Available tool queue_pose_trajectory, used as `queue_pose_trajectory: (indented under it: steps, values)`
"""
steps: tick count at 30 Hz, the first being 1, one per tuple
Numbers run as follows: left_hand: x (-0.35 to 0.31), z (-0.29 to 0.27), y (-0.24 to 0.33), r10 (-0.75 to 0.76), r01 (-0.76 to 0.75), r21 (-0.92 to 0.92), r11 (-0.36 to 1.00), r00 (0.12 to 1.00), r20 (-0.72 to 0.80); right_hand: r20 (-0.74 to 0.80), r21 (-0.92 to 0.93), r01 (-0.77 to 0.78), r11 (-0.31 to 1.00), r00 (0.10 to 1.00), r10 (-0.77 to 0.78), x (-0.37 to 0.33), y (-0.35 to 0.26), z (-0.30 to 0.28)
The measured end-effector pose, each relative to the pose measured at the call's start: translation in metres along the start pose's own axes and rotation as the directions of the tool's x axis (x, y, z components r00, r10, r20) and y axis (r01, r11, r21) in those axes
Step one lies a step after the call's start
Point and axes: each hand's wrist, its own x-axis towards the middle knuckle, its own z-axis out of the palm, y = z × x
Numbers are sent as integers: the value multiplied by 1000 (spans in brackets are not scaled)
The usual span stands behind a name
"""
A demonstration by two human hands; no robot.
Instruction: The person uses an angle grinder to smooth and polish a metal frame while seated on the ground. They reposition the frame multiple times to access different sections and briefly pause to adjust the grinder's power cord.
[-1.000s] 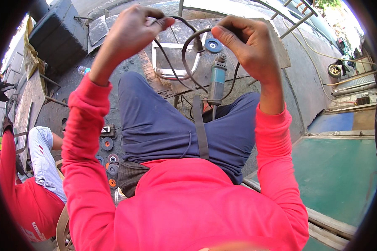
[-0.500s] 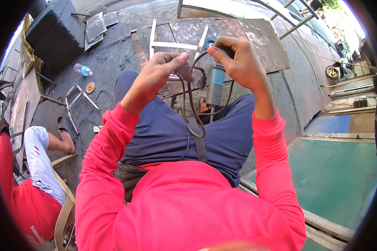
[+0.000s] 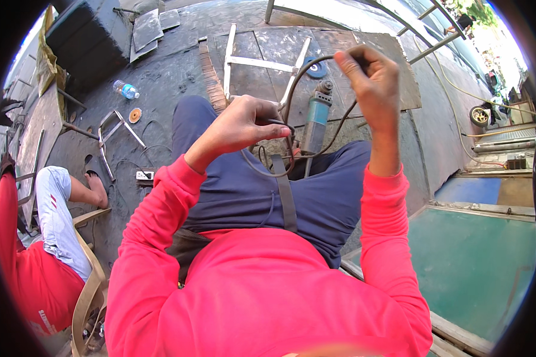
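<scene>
A dark power cable (image 3: 296,78) is looped between my two hands above my lap. My left hand (image 3: 244,125) is closed on it, thumb pressed against the bent fingers. Higher up and to the right, my right hand (image 3: 372,80) pinches the far end of the same loop. Some of the cable hangs lower, across my thighs. Between my knees an angle grinder (image 3: 317,119) with a teal and grey body stands tilted, its head away from me. Beyond that head lies a blue disc (image 3: 317,68). The cable's plug cannot be made out.
A pale metal frame (image 3: 259,63) rests on worn boards ahead. To the left are a water bottle (image 3: 126,90), an orange disc (image 3: 135,115), a small metal frame (image 3: 106,146) and a white power strip (image 3: 144,175). Another person (image 3: 47,273) sits at left; a green panel (image 3: 470,256) is at right.
My hands have moved apart: the right up and rightward, the left down and slightly right. The cable loop is wider, and the plug seen between the hands is out of sight.
</scene>
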Motion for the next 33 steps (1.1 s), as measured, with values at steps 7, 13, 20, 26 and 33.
queue_pose_trajectory:
  steps: [7, 13, 20, 26, 33]
  values:
    - [-8, -3, -6, 53, -35, 379, 925, 998, -36, -127, 8, 24, 1000, 992, -23, 8, -10, -5]
    - [-11, 8, -10, 532, -379, 820, 428, 840, 111, -50, -62, 26, 998, 998, -30, 7, -18, 12]
    - [-5, 19, -20, 641, -266, 854, 447, 761, -98, 90, 16, 33, 999, 995, -34, -5, -47, 19]
    - [-12, 8, -20, 605, -223, 624, 749, 614, -507, 192, 67, 15, 998, 981, -28, -14, -61, 9]
    - [-1, -4, -19, 161, -218, -99, 971, 901, -404, 314, 1, 5, 1000, 949, -5, -20, -52, 19]
